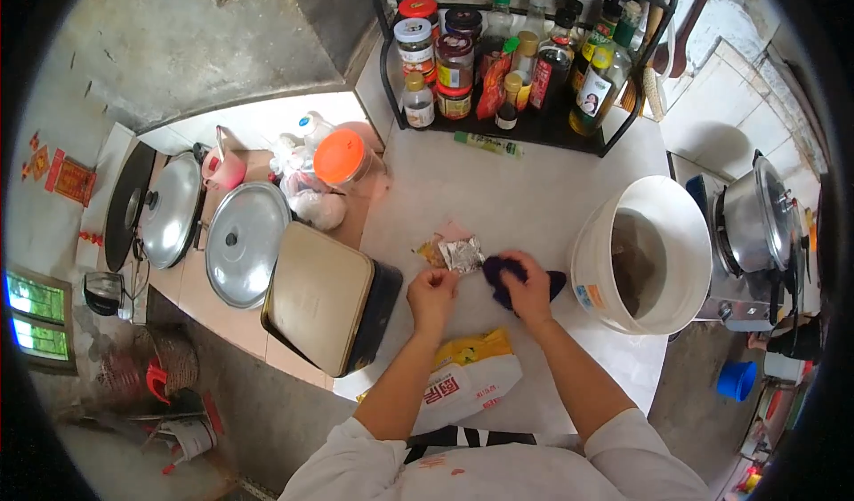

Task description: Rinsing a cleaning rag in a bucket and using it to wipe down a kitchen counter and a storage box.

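Note:
A dark purple cloth lies bunched on the white tabletop, with my right hand closed over it. My left hand is just left of it, thumb and fingertips drawn together at the lower edge of a crumpled silver foil wrapper. Whether those fingers pinch anything is hidden. Beside the foil are scraps of coloured packaging. Between my forearms lies a yellow and white plastic pack bearing printed writing.
A white bucket with murky contents stands right, near a pressure cooker. To the left are a lidded rectangular tin, a metal pan lid and an orange-lidded jar. A black rack of jars and bottles stands behind.

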A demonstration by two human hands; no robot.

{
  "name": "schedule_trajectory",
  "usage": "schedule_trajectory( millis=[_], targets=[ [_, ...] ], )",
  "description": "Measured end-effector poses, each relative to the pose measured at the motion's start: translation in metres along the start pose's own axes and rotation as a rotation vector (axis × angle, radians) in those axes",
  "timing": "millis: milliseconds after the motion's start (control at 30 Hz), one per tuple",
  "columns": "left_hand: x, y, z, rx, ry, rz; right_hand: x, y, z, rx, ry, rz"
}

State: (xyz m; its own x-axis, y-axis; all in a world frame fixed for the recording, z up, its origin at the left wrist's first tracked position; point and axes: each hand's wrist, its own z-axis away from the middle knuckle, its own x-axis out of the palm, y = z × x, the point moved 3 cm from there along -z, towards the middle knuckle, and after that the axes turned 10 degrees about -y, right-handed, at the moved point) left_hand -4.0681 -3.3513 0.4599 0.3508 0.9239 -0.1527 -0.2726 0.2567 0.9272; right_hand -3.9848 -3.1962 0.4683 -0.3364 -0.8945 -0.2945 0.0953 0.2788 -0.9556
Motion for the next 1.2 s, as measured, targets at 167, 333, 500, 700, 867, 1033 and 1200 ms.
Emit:
schedule_trajectory(
  millis=[167, 333, 500, 700, 867, 1033, 1200],
  targets=[
    [-0.008, -0.022, 0.014, 0.009, -0.006, -0.034, 0.049, -0.044, -0.007, -0.489, -0.159, 0.617],
    [-0.011, -0.016, 0.012, -0.011, -0.026, -0.255, 0.032, -0.008, -0.033, -0.295, -0.222, 0.606],
    [-0.020, -0.014, 0.023, 0.095, 0.008, -0.431, 0.060, -0.044, -0.036, -0.460, -0.156, 0.630],
    [-0.030, -0.024, 0.029, 0.051, -0.038, -0.417, 0.030, -0.017, -0.061, -0.206, -0.179, 0.769],
    [-0.031, -0.014, 0.031, 0.053, -0.048, -0.398, 0.066, -0.024, -0.040, -0.454, -0.250, 0.645],
    [-0.035, -0.022, 0.027, 0.032, -0.087, -0.451, 0.016, -0.024, -0.026, -0.167, -0.240, 0.860],
    [-0.037, -0.017, 0.031, 0.036, -0.086, -0.453, 0.042, -0.047, 0.016, -0.389, -0.563, 0.612]
  ],
)
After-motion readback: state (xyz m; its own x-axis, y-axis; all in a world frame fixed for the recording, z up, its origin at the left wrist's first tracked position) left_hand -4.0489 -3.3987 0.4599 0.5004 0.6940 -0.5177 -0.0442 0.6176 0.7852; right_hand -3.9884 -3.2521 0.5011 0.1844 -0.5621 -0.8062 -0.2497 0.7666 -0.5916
